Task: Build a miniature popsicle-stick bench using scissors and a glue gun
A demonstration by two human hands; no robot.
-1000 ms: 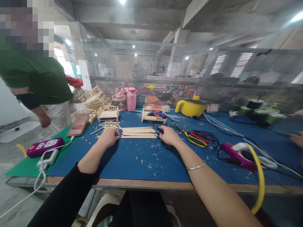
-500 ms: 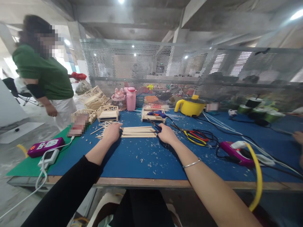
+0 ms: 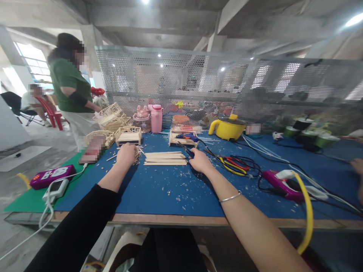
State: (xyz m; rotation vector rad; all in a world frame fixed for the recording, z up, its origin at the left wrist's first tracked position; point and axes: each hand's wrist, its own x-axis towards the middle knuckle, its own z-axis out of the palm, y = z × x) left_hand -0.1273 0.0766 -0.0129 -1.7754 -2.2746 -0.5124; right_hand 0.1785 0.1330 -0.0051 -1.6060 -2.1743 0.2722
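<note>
My left hand (image 3: 126, 154) reaches down at a pile of short wooden sticks (image 3: 139, 154), its fingers curled and the fingertips hidden behind the back of the hand. What it grips, if anything, does not show. My right hand (image 3: 200, 161) is closed around blue-handled pliers (image 3: 187, 151), whose dark jaws point away to the upper left. Between my hands a row of long, thin wooden sticks (image 3: 165, 158) lies side by side on the blue table mat (image 3: 159, 192). Past the row stands a small wooden frame (image 3: 173, 140) with a blue glue gun (image 3: 188, 136) resting on it.
Another small wooden frame (image 3: 129, 136) stands beyond my left hand, near stacked frames (image 3: 112, 117). A pink bottle (image 3: 156, 118), yellow pot (image 3: 230, 127), cables (image 3: 241, 165), a purple power strip (image 3: 279, 184) and a phone (image 3: 92, 149) surround the work area. A person in green (image 3: 69, 87) stands at left.
My left hand has moved left, off the end of the long stick row and onto the short pieces. My right hand stays put with the pliers. The person in green has moved right.
</note>
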